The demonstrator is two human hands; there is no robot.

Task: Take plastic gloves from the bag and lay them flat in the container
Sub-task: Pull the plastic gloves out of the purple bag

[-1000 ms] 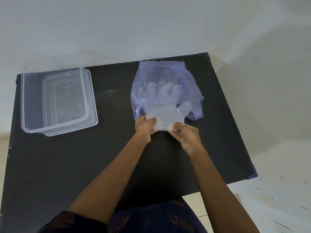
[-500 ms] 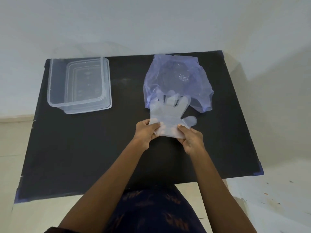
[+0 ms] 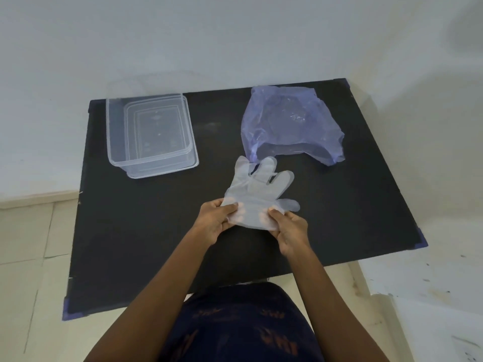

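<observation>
One glove [image 3: 257, 194] out of the bag [image 3: 290, 126], pinched at its cuff by left hand [image 3: 217, 220] and right hand [image 3: 288, 228] above the bench [image 3: 130, 231]; container [image 3: 149, 134] looks empty, laying flat not yet done.

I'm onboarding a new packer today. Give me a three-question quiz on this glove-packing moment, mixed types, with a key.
1. True or false: the clear container already holds a glove.
2. Which hands grip the plastic glove? A) left only B) right only C) both
3. Fill in: the purple bag lies on the black ____.

Key:
1. False; nothing shows inside it.
2. C; the left hand and right hand pinch its cuff end.
3. Table.
</observation>
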